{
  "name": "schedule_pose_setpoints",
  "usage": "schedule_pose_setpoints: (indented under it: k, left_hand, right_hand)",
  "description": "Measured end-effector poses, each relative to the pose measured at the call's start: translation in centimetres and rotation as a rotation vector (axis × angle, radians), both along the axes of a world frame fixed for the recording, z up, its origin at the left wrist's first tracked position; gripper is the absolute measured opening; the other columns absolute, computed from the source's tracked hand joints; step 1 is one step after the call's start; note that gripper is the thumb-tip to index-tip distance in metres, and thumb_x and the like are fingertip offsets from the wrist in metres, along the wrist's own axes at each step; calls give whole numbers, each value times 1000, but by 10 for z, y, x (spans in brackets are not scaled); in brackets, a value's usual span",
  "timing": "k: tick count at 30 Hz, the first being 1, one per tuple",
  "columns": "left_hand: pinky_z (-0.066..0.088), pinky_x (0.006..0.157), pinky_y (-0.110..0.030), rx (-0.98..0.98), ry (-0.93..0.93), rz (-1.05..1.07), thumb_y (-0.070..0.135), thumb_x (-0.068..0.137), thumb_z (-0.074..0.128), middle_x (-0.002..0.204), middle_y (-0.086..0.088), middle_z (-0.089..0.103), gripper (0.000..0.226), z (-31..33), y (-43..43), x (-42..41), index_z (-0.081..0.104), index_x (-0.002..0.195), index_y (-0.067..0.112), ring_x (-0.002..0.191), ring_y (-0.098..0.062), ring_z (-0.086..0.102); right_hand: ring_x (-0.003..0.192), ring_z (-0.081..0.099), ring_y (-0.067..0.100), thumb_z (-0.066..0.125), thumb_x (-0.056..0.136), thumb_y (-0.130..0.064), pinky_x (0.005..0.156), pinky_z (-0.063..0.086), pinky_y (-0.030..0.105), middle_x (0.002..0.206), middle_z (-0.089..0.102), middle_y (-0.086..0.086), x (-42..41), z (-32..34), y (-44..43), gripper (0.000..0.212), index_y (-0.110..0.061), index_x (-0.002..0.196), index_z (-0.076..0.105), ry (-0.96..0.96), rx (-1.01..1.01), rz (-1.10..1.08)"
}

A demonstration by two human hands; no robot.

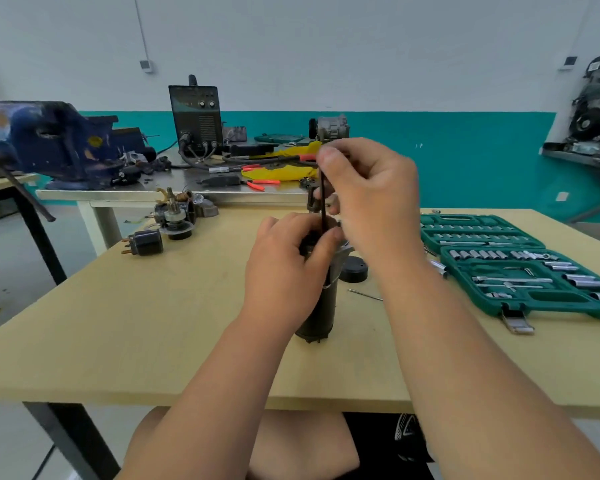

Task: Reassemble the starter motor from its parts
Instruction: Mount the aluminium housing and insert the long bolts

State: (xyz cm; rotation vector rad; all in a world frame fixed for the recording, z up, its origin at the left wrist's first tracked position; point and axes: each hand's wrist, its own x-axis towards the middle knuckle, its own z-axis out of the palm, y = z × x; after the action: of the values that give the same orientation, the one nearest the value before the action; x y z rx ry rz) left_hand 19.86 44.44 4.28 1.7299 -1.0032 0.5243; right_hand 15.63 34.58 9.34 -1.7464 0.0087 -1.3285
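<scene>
An upright starter motor housing [317,306] is being gripped near its top by the curled fingers of the left hand [284,268] on a wooden table [153,323], while a thin dark rod [323,209] is being pinched upright just above that hand by the right hand [368,195].

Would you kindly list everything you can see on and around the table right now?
Motor housing: one, black, upright mid-table.
Thin rod: one, dark, upright at the housing's top.
Round cap: one, black, right of housing.
Socket set: one, green, open at table's right.
Loose parts: several, dark and metallic, table's far-left corner.
Vise: one, blue, rear bench, left.
Welder: one, black, rear bench.
Table: one, pale wood, foreground.
Left hand: one, grips the housing's top.
Right hand: one, pinches the rod.
</scene>
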Motion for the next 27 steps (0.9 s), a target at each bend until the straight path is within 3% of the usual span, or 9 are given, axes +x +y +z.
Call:
schedule_pose_setpoints:
  k: [2, 4, 8, 11, 14, 18, 20, 22, 27]
  left_hand:
    - [34, 66, -10, -58, 21, -7, 32, 82, 58, 79, 23, 59, 9, 0, -2, 1, 64, 88, 31, 84, -9, 49]
    - [36, 64, -17, -77, 25, -21, 23, 83, 61, 76, 16, 63, 4, -1, -2, 4, 65, 82, 23, 82, -15, 51]
    - [36, 64, -27, -26, -24, -58, 25, 92, 57, 70, 10, 62, 16, -1, 1, 9, 64, 78, 20, 81, -22, 49]
    - [28, 58, -17, 24, -33, -79, 27, 94, 55, 61, 14, 52, 24, 3, 4, 7, 55, 70, 30, 78, -20, 41]
    - [26, 58, -15, 105, -41, -67, 30, 94, 54, 63, 15, 51, 23, 6, 5, 6, 52, 72, 35, 79, -17, 37]
    - [35, 69, -8, 42, 72, -54, 42, 84, 58, 77, 13, 65, 11, 8, 3, 4, 62, 79, 33, 85, -9, 48]
    - [50, 76, -32, -20, 131, -71, 37, 83, 64, 78, 14, 67, 6, 7, 1, 0, 66, 82, 31, 88, -14, 59]
    - [51, 72, -45, -38, 117, -61, 30, 85, 65, 77, 14, 66, 3, 5, 1, -4, 65, 82, 28, 87, -21, 60]
    - [40, 64, -31, -38, 58, -93, 26, 90, 62, 72, 15, 63, 13, 3, 3, 2, 65, 78, 31, 84, -24, 56]
  right_hand:
    - [75, 63, 6, 64, 87, -22, 71, 50, 15, 80, 70, -4, 3, -11, 12, 11, -15, 87, 73, -224, -269, -382]
    - [77, 60, 6, 65, 87, -19, 74, 45, 9, 83, 70, 1, 4, -15, 16, 14, -8, 89, 73, -315, -411, -485]
    - [72, 60, -3, 59, 87, -34, 66, 48, 22, 77, 66, -21, -12, -2, 7, 11, -34, 92, 69, 160, -183, 17]
    - [65, 58, -4, 56, 87, -32, 62, 49, 25, 73, 68, -12, -21, 9, -8, 19, -42, 81, 70, 376, -262, 212]
    - [56, 58, 6, 61, 89, -25, 55, 53, 26, 72, 68, 8, -23, 18, -12, 15, -29, 82, 73, 401, -221, 225]
    - [48, 51, -1, 66, 88, -30, 47, 42, 14, 54, 58, -17, -16, 6, -7, 20, -29, 69, 60, 318, -192, -23]
    - [49, 49, -4, 68, 86, -33, 45, 36, 9, 53, 53, -25, -13, -1, -2, 29, -30, 62, 52, 258, -203, -148]
    - [51, 48, -5, 71, 84, -35, 46, 37, 9, 52, 52, -23, -12, -4, 2, 31, -29, 62, 50, 206, -196, -187]
    - [65, 57, -1, 62, 87, -38, 58, 47, 19, 67, 60, -18, -19, -5, -2, 10, -35, 77, 61, 239, -205, -39]
